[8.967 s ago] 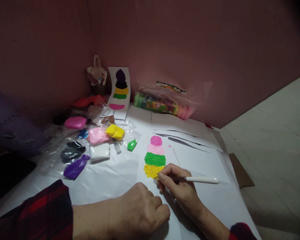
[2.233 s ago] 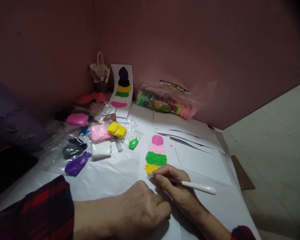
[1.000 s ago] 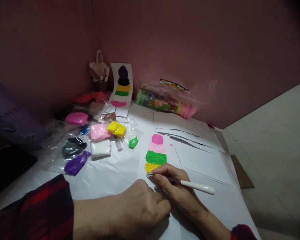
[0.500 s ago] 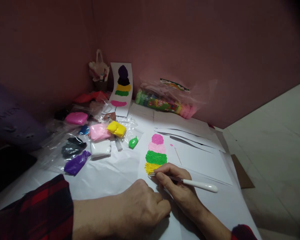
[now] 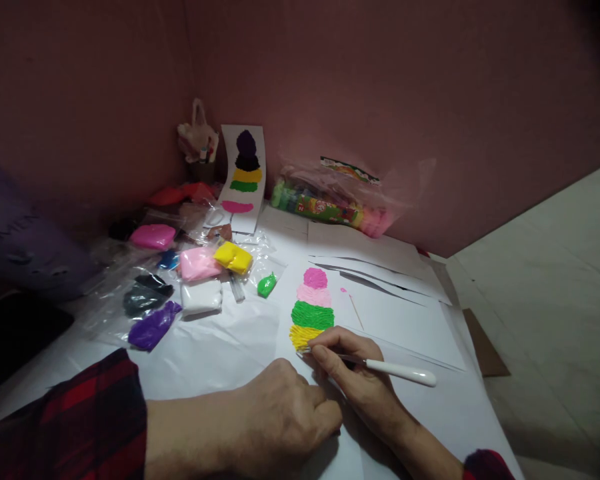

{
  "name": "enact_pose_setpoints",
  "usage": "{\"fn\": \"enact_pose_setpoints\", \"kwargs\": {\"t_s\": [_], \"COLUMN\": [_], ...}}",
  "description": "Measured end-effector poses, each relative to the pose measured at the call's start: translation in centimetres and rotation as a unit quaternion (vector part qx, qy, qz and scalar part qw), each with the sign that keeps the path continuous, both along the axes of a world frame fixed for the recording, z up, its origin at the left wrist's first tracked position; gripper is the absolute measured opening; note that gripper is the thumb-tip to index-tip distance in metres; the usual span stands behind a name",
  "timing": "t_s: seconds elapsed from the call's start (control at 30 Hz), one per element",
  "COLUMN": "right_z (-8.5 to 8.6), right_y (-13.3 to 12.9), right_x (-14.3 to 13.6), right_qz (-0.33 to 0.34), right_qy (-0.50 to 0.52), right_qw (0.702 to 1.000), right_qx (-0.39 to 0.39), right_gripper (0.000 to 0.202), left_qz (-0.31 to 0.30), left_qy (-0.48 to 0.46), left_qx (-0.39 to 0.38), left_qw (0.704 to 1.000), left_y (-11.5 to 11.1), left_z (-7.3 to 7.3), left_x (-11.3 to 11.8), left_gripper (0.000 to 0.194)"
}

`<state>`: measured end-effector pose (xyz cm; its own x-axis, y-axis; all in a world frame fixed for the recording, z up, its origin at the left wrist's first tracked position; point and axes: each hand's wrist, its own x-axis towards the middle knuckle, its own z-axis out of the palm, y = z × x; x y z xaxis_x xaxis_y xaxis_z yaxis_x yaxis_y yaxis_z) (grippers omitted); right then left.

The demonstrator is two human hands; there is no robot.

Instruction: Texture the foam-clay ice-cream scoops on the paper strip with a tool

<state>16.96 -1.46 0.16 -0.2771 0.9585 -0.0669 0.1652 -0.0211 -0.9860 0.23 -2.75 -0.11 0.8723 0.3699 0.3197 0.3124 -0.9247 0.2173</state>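
My right hand [image 5: 357, 367] pinches a white-handled tool [image 5: 400, 372], whose tip is at the lower edge of a yellow clay layer [image 5: 305, 336]. Above that layer, green [image 5: 312, 314], light pink [image 5: 314, 293] and darker pink clay [image 5: 315, 277] are stacked in a textured shape on white paper [image 5: 286, 320]. My left hand [image 5: 290, 417] rests curled on the paper below the shape, just left of my right hand. Its fingers are folded under, and whatever they may hold is hidden.
Bagged clay pieces, including yellow [image 5: 233, 257], white [image 5: 201, 296] and purple [image 5: 154, 325], lie at the left. A card with coloured layers [image 5: 258, 143] leans at the back, beside a plastic bag of clay [image 5: 330, 207]. A thin stick [image 5: 355, 311] lies right of the shape.
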Motion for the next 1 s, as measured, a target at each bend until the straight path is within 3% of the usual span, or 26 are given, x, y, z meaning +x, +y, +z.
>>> {"fn": "enact_pose_setpoints", "kwargs": {"t_s": [0.2,0.5,1.0], "right_z": [-0.2,0.0,0.3], "right_y": [0.0,0.1,0.2], "right_x": [-0.2,-0.2,-0.3], "right_qz": [-0.006,-0.001,-0.005], "right_qy": [0.014,0.021,0.001], "right_qw": [1.0,1.0,1.0], "right_qx": [-0.017,-0.01,0.019], "right_gripper": [0.023,0.021,0.022], "left_qz": [0.009,0.094,0.139], "left_qy": [-0.014,-0.086,-0.118], "left_qx": [0.027,0.157,0.17], "left_qw": [0.999,0.979,0.968], "left_y": [-0.1,-0.1,0.0], "left_z": [-0.1,-1.4,-1.1], "left_x": [0.0,0.5,0.5], "left_gripper": [0.011,0.02,0.024]}}
